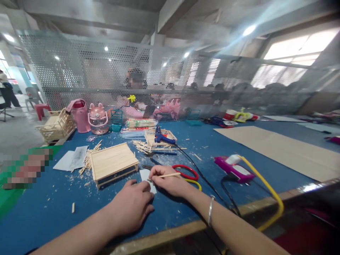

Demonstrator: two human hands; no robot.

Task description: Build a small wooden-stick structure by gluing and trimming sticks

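My right hand [171,183] pinches a thin wooden stick [170,175] over a small white paper [145,174]. My left hand [129,207] lies on the table beside this paper, its fingertips at the paper's edge and its thumb apart. Just beyond my hands is a low platform of wooden sticks [114,161] on short legs. A tool with red and yellow handles [195,173] lies behind my right hand, partly covered by it. Blue-handled pliers [167,153] rest farther back. A blue glue gun [164,138] sits on a small stick frame [149,136].
Loose sticks [85,163] and white sheets [70,159] lie left. A pink bottle [79,117], clear jug [98,122] and stick model [55,124] stand at the back left. A purple power strip [233,170] with a yellow cord and cardboard [278,150] are right. A perforated screen [111,71] stands behind.
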